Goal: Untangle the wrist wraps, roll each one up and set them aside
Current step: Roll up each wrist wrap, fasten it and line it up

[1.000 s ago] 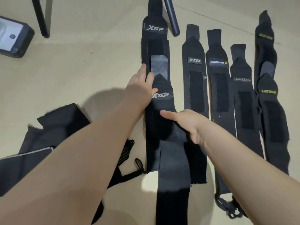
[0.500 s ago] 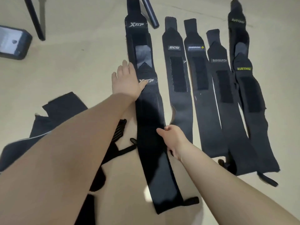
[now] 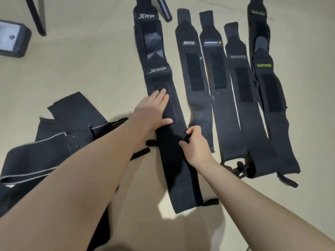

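The left hand (image 3: 154,111) has slid down the XTEP wrap (image 3: 168,124) and presses flat, fingers spread. The right hand (image 3: 194,142) now pinches its edge. It lies straight on the floor (image 3: 90,69) beside the other wraps (image 3: 226,87), so rolling looks next.

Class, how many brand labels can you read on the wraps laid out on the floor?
7: two XTEP on the left wrap stack, then IIIVCYO, a blurred blue one, BOKEERSI, and two XUEYING far right. Others may be hidden.
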### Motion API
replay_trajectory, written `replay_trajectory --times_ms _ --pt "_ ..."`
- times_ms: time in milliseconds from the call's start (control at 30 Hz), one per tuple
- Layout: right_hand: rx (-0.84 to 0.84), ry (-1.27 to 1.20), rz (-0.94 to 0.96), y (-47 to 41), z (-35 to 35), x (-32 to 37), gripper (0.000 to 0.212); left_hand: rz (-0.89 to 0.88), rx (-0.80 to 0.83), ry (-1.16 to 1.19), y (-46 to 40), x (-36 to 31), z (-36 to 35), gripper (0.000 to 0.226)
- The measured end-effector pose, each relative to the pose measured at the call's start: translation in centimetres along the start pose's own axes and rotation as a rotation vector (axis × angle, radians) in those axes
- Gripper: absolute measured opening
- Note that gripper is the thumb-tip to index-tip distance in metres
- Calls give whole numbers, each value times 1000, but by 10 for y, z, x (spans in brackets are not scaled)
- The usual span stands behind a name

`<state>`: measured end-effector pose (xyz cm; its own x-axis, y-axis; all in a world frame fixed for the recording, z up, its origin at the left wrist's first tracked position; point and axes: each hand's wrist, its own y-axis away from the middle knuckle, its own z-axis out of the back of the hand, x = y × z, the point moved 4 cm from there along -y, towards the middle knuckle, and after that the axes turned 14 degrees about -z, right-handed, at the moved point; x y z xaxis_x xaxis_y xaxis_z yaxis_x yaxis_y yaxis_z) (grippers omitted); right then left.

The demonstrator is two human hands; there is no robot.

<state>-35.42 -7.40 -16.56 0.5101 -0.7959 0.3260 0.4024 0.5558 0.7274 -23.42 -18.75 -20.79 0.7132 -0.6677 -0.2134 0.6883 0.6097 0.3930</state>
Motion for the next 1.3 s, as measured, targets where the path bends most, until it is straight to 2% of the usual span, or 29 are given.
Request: replay_trajectory --times_ms 67,133,200,333,433,500,667,767,833,933,1033,1133,1200,1267,1300 --pt "-10 283 45 4 -1 -4 14 -6 17 -1 -3 -1 5 89" --pt "17 683 91 8 -2 -5 25 -13 24 8 -4 -3 11 89" --pt "-38 865 115 12 2 -1 33 -50 -46 15 5 -5 16 85" --pt "-129 761 260 24 -1 14 31 -98 -340 159 51 -4 18 64" --pt "-55 692 391 36 -19 25 34 -93 -446 178 100 3 20 41" --pt "44 662 482 47 -36 37 34 -54 -500 209 140 8 19 33" --pt "237 776 736 94 -97 66 29 246 -557 299 263 24 -15 38" --pt "318 915 861 123 -134 77 29 484 -552 396 328 28 -44 56" --pt "334 1004 904 138 -156 83 31 597 -540 430 359 25 -59 59" --pt "355 1089 810 152 -188 78 39 627 -534 459 385 14 -72 56" --pt "376 1011 682 160 -209 62 57 684 -546 766 388 9 -90 71" --pt "405 832 622 162 -214 54 71 867 -752 943 386 14 -94 80" --pt "466 700 524 156 -213 53 68 1001 -847 960 385 21 -88 62" --pt "576 620 367 149 -210 51 53 1000 -906 1114 379 28 -79 26" --pt "639 619 318 149 -208 50 41 970 -911 1190 376 32 -78 16"
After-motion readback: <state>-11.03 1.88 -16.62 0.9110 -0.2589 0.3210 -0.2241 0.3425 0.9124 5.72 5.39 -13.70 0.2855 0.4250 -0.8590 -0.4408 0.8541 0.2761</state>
